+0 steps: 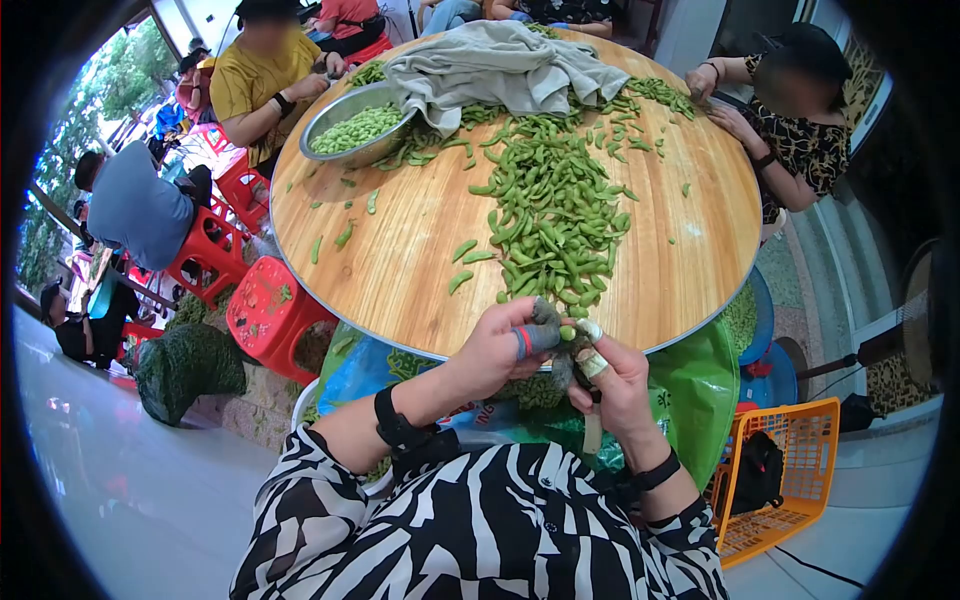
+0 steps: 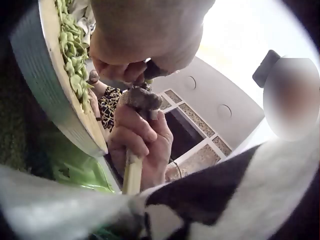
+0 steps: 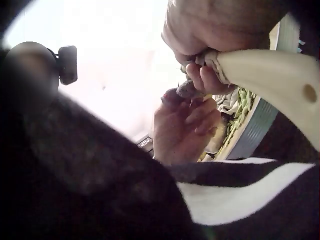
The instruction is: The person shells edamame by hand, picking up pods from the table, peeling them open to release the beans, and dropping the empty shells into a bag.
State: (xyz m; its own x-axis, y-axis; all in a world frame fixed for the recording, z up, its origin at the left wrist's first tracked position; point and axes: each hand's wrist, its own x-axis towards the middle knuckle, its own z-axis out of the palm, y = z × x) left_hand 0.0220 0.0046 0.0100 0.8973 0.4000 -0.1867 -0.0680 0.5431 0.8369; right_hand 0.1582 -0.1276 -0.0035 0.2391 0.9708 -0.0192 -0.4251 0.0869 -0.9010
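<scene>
Both hands meet just over the table's near edge. The left hand (image 1: 500, 350), with grey coverings on its fingertips and a red-blue band, pinches a green pod (image 1: 567, 332). Curled round a pale handle (image 1: 592, 432) is the right hand (image 1: 625, 388), its thumb wrapped in tape, close against the pod. The handle (image 3: 270, 70) looks thick and curved in the right wrist view; its working end is hidden between the fingers. The left wrist view has the left hand (image 2: 147, 37) above the right hand (image 2: 142, 137). A long heap of pods (image 1: 555, 205) lies beyond the hands.
The round wooden table (image 1: 400, 260) carries a metal bowl (image 1: 385, 148) of shelled beans and a grey cloth (image 1: 500, 65). Several people sit around it. A red stool (image 1: 270, 310) stands left, an orange crate (image 1: 810, 460) right, and green plastic (image 1: 700, 390) hangs below the table edge.
</scene>
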